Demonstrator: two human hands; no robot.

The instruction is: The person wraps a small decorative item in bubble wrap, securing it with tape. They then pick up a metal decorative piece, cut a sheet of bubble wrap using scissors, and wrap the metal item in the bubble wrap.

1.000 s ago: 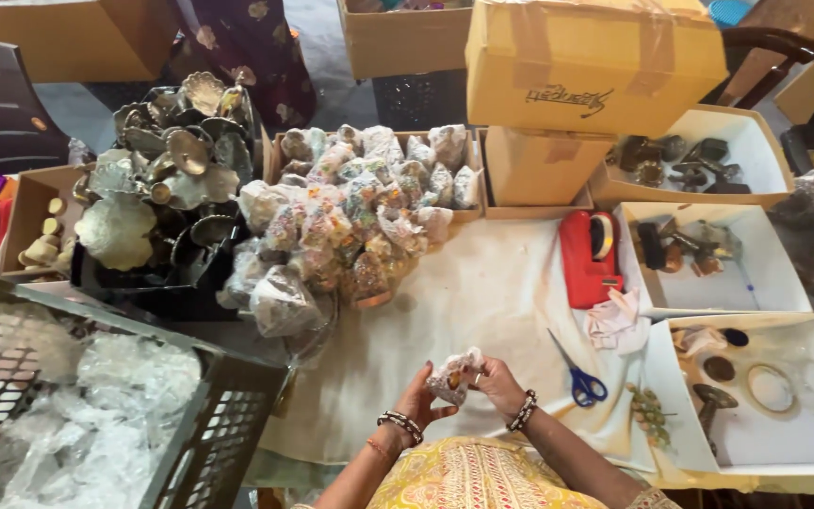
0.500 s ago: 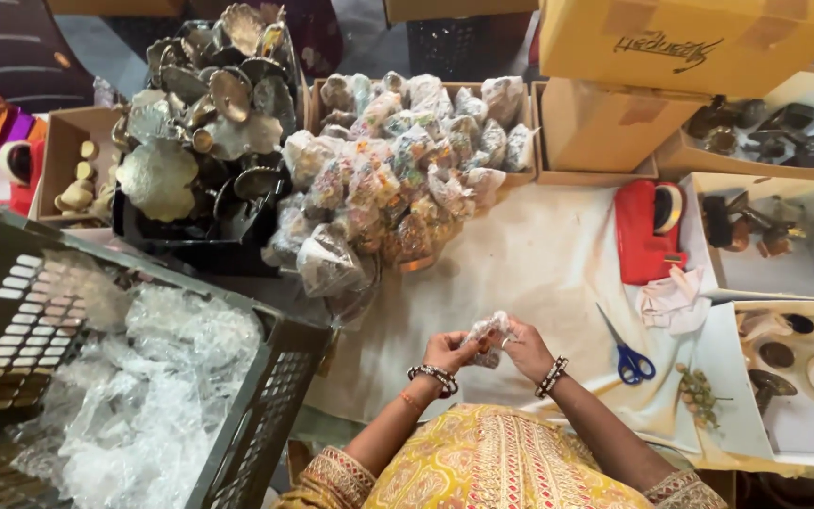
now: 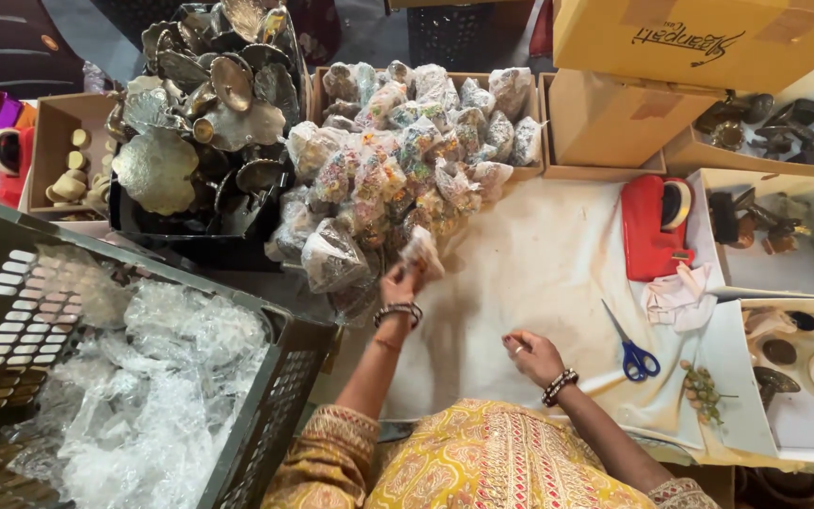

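While both hands met at lap edge half a second ago, left hand (image 3: 400,283) now reaches out, fingers pinching small filled packet (image 3: 422,253) against heap of wrapped packets (image 3: 398,170). Right hand (image 3: 531,353) stays back on white cloth (image 3: 539,254), loosely curled, empty. Packet finished, joining pile.

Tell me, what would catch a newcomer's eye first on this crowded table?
Probably the big heap of small clear packets with colourful contents at top centre, where the left hand holds one packet at the heap's edge. Left of it, dull metal dishes are piled up, and a red tape dispenser stands out on the white cloth.
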